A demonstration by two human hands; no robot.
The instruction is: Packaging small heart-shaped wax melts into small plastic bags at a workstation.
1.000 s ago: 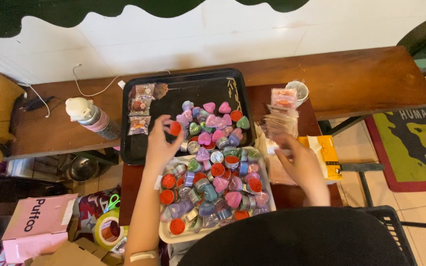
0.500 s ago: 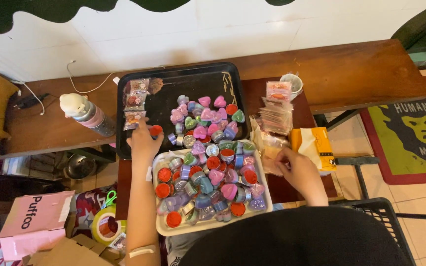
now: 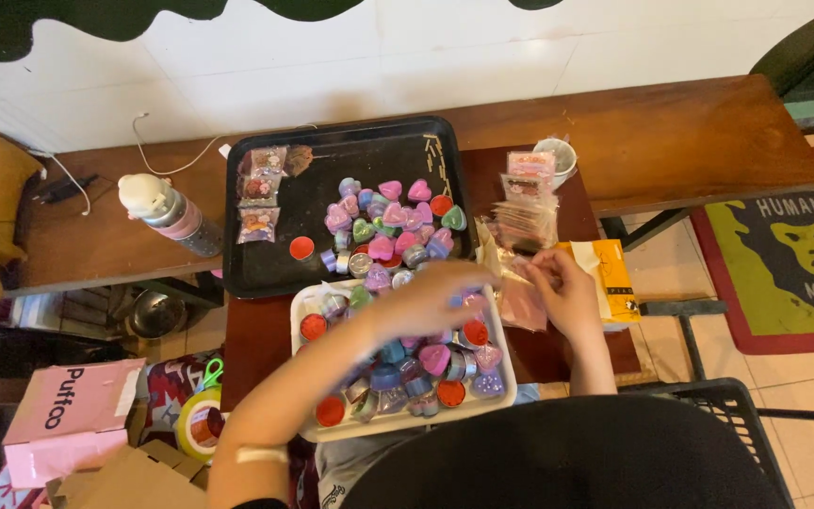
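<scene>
the left hand [image 3: 431,300] sweeps across the middle of the frame, blurred, over the far edge of the white tray [image 3: 305,303] that is heaped with small tins [image 3: 435,358] — round and heart-shaped, pink, purple, red, teal. whether its fingers are open or closed on a tin cannot be told through the blur. the right hand [image 3: 567,287], right of centre, has its fingers pinched on a clear pouch [image 3: 523,300] just beside the tray.

the tray is piled above its rim, so a fast pass of the forearm could likely knock tins over the edge and off the near side of the desk [image 3: 671,132]; round ones would roll. the pouch is thin and slack, and a tin missing its mouth would drop onto the desk. the pouch stack [image 3: 525,219] above the right hand leans and looks easy to topple with a wrist.

the desk is dark brown wood, with a narrower piece under the trays. a black tray [image 3: 266,264] at upper centre holds more tins and sticker packs [image 3: 261,193]. a bottle [image 3: 167,212] lies at left, a white cup [image 3: 556,155] at upper right. the floor is pale tile, with a rug [image 3: 793,254] at right and a pink box [image 3: 68,415] and tape roll [image 3: 202,424] at lower left.
</scene>
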